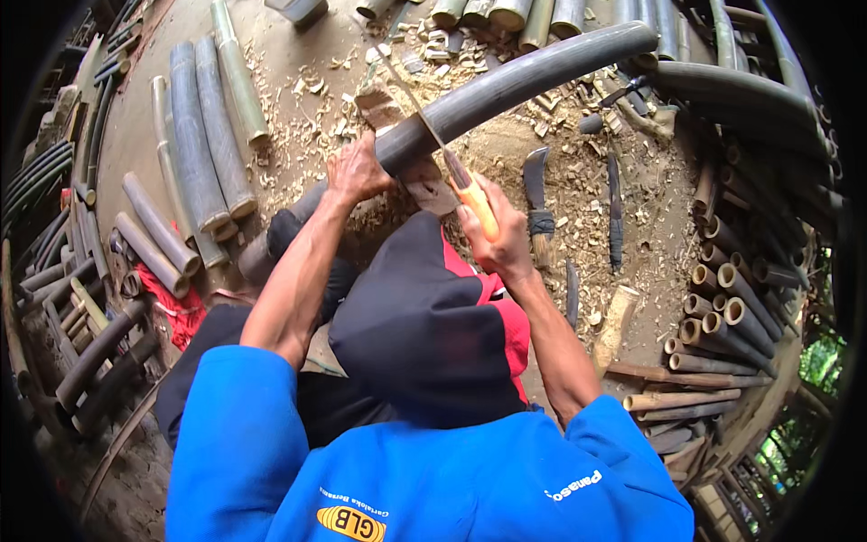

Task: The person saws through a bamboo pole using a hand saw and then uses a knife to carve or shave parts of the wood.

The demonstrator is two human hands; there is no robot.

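A thick dark bamboo pole (542,83) slants across in front of me, its far end reaching up to the right. My left hand (358,170) grips the pole's near part, with some fingers hidden. In my right hand (498,226) is the yellow-orange handle of a hand saw (477,203). Its thin blade crosses over the pole just right of my left hand and points up and left. Beneath the pole lies a rough wooden block (428,184). Whether the teeth have cut into the bamboo is too small to tell.
Right of my knees lie a broad-bladed machete (536,194) and a dark-handled knife (615,212) among wood shavings. Stacked bamboo tubes (736,312) line the right side. Long bamboo poles (194,135) lie on the left, near a red cloth (183,312).
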